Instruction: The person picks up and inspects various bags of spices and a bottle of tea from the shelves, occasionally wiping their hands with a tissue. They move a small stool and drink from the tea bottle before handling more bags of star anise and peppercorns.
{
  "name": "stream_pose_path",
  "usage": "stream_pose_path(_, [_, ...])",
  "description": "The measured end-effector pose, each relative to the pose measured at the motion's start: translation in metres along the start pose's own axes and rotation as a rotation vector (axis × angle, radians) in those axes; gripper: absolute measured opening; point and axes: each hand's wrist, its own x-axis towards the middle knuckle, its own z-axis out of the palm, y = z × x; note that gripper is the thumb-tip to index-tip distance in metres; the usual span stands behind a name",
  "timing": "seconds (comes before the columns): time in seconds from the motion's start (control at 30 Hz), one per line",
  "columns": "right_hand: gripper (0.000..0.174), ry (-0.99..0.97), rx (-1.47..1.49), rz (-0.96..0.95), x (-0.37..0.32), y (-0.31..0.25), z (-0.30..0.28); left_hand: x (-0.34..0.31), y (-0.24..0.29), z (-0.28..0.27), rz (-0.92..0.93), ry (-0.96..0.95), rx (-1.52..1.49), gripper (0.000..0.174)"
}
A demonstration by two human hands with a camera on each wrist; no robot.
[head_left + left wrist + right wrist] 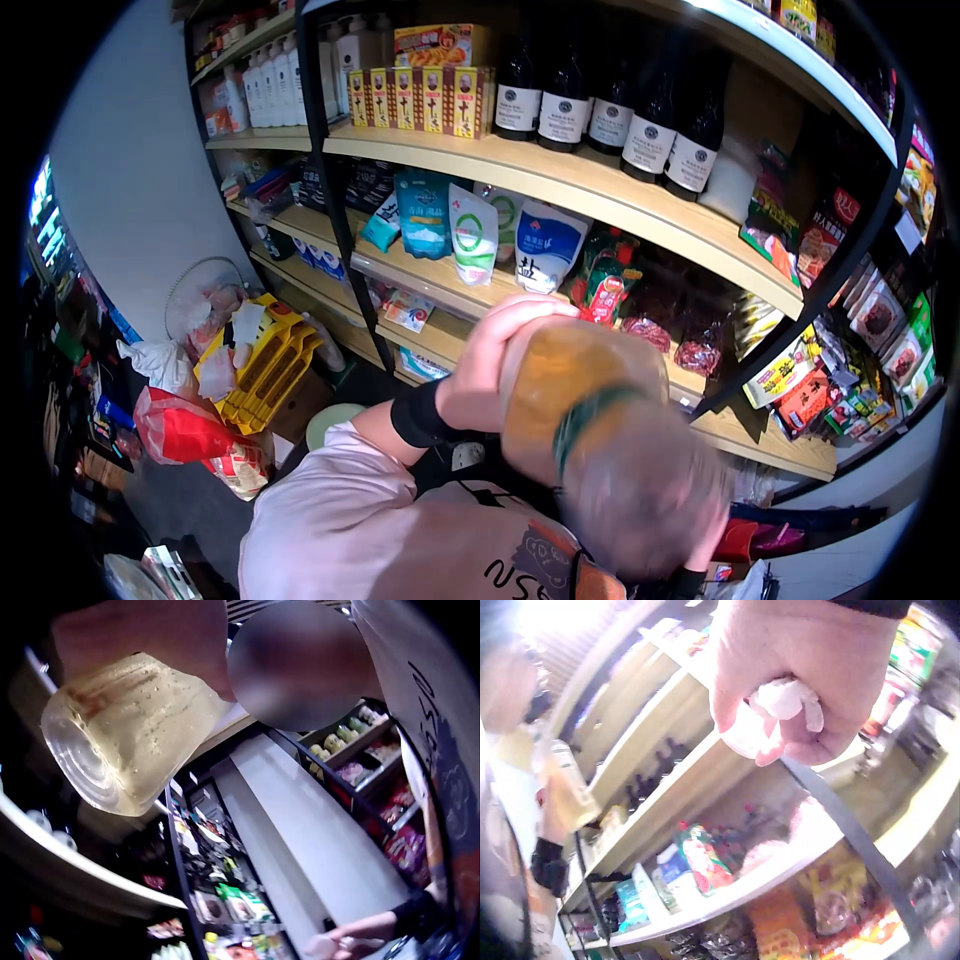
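Fig. 1. From my remote station, read left to right. Far left in the head view, a yellow crate (265, 365) stands on the floor against the shelves (560, 185). The top shelf carries yellow boxes (420, 98) and, to their right, a row of dark bottles (610, 110). On the shelf below stand white and blue bags (545, 245).

In the centre, the left hand (490, 365) is curled round a clear bottle (575, 400). I see the bottle raised and tilted, very near the head camera and in front of the shelves. The left wrist view shows its round base (82, 761) and the pale yellow liquid inside, with the fingers (142, 630) wrapped over the top of it.

To the right, the right wrist view shows the right hand (795, 675) held out before the shelves. Its fingers are folded in on a small white piece (784, 701), which sits against the palm. I cannot tell what the piece is. The two hands are well apart.
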Motion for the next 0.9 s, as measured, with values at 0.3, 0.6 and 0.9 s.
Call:
stream_pose_path(0.3, [0.045,-0.31,-0.522,-0.53,-0.066,-0.158,0.055,-0.033,-0.028,0.066,-0.283,-0.591,0.024,0.09])
stream_pose_path(0.6, [0.033,-0.414,-0.919,-0.738,-0.055,-0.176,0.075,-0.066,-0.043,0.084,-0.263,-0.689,-0.019,0.089])
stream_pose_path(0.9, [0.044,-0.671,-1.121,-0.768,-0.047,-0.196,0.075,-0.068,-0.063,0.083,-0.341,-0.907,-0.181,0.091])
